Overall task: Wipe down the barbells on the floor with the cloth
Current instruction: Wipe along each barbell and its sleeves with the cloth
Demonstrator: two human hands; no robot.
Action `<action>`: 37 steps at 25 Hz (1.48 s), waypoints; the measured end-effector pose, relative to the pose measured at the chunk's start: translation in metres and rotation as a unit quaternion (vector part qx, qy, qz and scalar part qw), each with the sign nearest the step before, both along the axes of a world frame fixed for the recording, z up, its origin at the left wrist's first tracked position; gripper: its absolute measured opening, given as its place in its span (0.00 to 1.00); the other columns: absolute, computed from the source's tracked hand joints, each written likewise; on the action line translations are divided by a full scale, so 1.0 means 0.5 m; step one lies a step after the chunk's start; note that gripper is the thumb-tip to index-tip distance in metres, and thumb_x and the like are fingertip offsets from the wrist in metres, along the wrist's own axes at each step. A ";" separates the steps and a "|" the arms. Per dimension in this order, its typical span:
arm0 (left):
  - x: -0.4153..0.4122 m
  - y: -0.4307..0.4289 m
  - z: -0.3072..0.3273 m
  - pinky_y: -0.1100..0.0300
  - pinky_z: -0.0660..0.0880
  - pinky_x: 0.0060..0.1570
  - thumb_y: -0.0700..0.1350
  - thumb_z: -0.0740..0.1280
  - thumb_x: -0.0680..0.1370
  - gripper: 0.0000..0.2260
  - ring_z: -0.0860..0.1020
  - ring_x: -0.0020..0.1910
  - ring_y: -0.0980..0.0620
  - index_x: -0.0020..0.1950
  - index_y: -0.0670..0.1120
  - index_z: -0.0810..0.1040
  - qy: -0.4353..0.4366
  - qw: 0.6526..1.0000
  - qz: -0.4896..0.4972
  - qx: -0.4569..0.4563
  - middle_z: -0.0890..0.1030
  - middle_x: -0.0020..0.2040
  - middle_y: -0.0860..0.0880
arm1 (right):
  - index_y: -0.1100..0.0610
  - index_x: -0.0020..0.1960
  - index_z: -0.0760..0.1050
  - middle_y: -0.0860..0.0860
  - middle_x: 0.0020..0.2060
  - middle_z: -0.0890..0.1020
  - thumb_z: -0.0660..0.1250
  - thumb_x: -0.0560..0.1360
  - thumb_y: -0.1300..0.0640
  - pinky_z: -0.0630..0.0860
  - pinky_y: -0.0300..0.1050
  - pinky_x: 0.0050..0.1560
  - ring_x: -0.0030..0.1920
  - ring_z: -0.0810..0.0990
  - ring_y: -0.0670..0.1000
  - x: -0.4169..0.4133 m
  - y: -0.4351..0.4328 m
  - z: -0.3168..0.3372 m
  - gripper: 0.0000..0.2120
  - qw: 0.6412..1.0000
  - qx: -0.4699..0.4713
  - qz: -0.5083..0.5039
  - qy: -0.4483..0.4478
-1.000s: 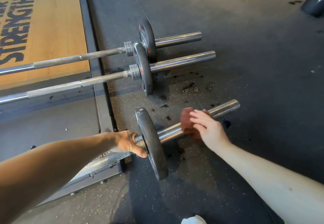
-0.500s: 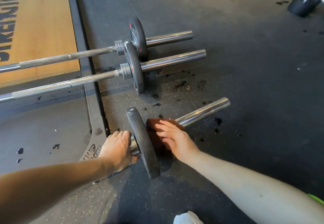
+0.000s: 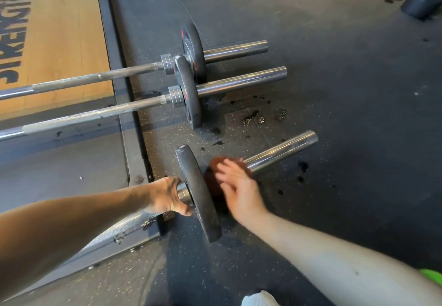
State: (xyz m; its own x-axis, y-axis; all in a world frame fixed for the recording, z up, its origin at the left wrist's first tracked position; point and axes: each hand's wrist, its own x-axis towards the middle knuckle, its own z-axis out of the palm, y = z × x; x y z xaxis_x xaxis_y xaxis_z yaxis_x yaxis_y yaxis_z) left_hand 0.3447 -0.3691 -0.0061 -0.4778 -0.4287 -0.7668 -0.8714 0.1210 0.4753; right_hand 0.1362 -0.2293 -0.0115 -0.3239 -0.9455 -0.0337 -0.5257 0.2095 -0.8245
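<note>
Left hand (image 3: 167, 195): lower middle, fingers curled tight round the near barbell (image 3: 282, 150).
Right hand (image 3: 241, 186): blurry, fingers spread flat on the cloth (image 3: 215, 164).

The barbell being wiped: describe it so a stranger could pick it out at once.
Start at the wooden platform on the left, then look right to the dark rubber floor. Take the nearest barbell, below the other two. It alone has a left hand gripping its collar and a right hand pressing a reddish-brown cloth on its sleeve.
</note>
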 end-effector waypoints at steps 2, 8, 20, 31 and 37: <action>0.000 0.002 -0.007 0.44 0.69 0.72 0.73 0.81 0.47 0.64 0.75 0.67 0.48 0.78 0.50 0.63 -0.003 1.000 -0.005 0.004 0.77 0.69 0.52 | 0.55 0.66 0.81 0.43 0.72 0.74 0.67 0.78 0.70 0.62 0.41 0.77 0.75 0.65 0.37 0.016 0.006 -0.010 0.19 0.997 -0.013 0.075 -0.007; 0.024 0.054 0.018 0.49 0.73 0.67 0.74 0.74 0.60 0.52 0.74 0.65 0.51 0.76 0.52 0.63 0.059 0.982 -0.005 -0.177 0.75 0.67 0.52 | 0.54 0.63 0.82 0.44 0.69 0.78 0.70 0.77 0.69 0.64 0.50 0.78 0.73 0.69 0.38 -0.196 0.010 0.005 0.18 0.997 -0.029 0.041 0.056; 0.037 0.066 0.023 0.57 0.75 0.57 0.65 0.78 0.65 0.31 0.75 0.52 0.53 0.59 0.58 0.66 0.104 0.954 -0.032 -0.279 0.77 0.53 0.54 | 0.54 0.66 0.80 0.42 0.71 0.75 0.71 0.78 0.62 0.60 0.41 0.77 0.75 0.64 0.36 -0.073 0.000 -0.001 0.17 0.999 -0.031 0.020 0.038; 0.047 0.049 0.029 0.55 0.77 0.61 0.67 0.75 0.69 0.37 0.78 0.59 0.54 0.72 0.53 0.67 0.088 0.966 0.047 -0.237 0.78 0.63 0.55 | 0.55 0.64 0.82 0.43 0.70 0.76 0.69 0.79 0.66 0.61 0.47 0.79 0.74 0.67 0.40 -0.050 -0.064 0.007 0.16 0.997 -0.004 -0.072 0.028; 0.056 0.108 0.003 0.56 0.79 0.56 0.65 0.77 0.67 0.40 0.79 0.57 0.54 0.72 0.53 0.65 0.148 0.921 0.045 -0.358 0.75 0.64 0.55 | 0.56 0.62 0.83 0.44 0.69 0.77 0.69 0.77 0.70 0.62 0.41 0.77 0.72 0.69 0.38 -0.042 -0.041 0.008 0.17 0.994 -0.010 0.102 0.024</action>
